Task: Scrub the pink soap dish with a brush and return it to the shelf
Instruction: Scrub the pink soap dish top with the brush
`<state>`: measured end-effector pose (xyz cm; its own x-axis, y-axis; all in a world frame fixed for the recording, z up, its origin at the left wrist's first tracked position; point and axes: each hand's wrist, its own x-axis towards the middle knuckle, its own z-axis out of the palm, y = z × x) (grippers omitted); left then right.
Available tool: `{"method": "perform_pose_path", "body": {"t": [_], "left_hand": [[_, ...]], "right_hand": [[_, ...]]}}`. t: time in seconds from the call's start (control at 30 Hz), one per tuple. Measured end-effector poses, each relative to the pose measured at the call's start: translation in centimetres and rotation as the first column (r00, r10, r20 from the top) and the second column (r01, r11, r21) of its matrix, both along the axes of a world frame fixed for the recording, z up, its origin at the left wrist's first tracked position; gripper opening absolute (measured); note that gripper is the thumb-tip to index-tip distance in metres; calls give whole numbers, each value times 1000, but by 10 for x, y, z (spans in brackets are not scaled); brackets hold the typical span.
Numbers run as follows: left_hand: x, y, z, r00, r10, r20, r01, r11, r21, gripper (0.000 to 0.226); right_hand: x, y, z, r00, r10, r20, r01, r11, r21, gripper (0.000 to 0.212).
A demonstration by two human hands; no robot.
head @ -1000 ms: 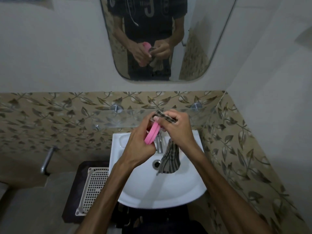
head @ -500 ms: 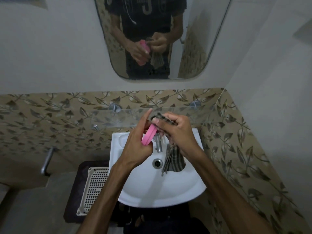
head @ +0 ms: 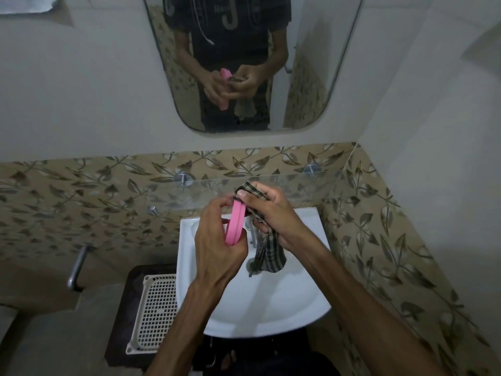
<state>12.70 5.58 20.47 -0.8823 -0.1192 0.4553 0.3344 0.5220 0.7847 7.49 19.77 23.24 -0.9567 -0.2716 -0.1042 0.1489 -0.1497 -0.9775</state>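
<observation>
Soap dish (head: 234, 226) between cloth-wrapped hands

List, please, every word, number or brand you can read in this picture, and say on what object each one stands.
T-shirt seen in the mirror: large pale print, mirrored and cropped, not readable.
Pink soap dish, checked cloth, sink: no text visible.

A clear glass shelf (head: 298, 185) runs along the leaf-patterned tile wall, fixed by two round metal mounts (head: 184, 177); nothing can be made out lying on it. Just below it, a white washbasin (head: 260, 308) juts from the wall. Lower left, a white perforated plastic tray (head: 154, 313) lies on a dark surface (head: 119, 316).
</observation>
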Motion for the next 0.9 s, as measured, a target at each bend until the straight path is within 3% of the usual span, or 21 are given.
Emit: {"method": "perform_pose_path", "body": {"t": [0.13,0.27,0.37,0.47,0.6,0.67,0.77,0.9], "left_hand": [[-6,-5,1,995,16,-98,-23,997,-72,51],[-8,-10,4,995,51,-85,-49,999,19,34],[-9,-10,8,998,50,39,-50,999,5,27],[-9,-9,12,987,28,157,-24,999,-29,17],[-11,-9,18,975,-124,182,125,992,11,45],[-10,-8,16,975,-150,165,145,988,47,37],[-9,-2,9,987,-71,145,53,990,130,36],[-8,6,6,989,-60,134,35,982,185,37]], "right_hand": [[2,5,-1,999,15,38,-13,998,-56,10],[9,5,-5,999,19,-31,-21,998,-61,10],[12,0,-8,974,-47,-222,66,995,79,14],[17,-8,-9,915,-6,-403,106,969,224,11],[23,-12,-9,832,1,-555,158,958,239,4],[29,-14,-10,763,14,-646,212,939,270,7],[28,-10,-9,760,-64,-646,315,907,281,14],[12,1,-7,815,-268,-513,460,838,294,11]]}}
